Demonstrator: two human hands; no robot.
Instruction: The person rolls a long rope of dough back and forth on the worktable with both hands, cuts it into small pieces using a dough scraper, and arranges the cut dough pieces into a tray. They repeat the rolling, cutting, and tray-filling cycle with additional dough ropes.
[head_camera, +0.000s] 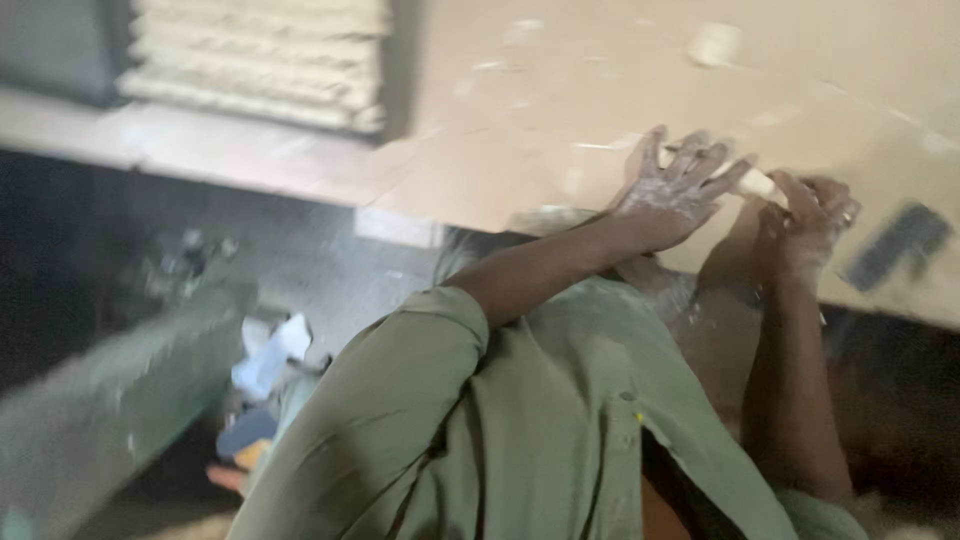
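Fingers (690, 165) splayed on blurred dough (757, 183), grip unclear

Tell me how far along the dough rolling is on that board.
Looks done: a stack of pale rolled strips sits at the far end of the floured board. In hand: the left hand, dusted white, presses flat on a pale dough roll, and the right hand grips its other end. Left: this roll is not yet on the stack; the blurred view shows no more.
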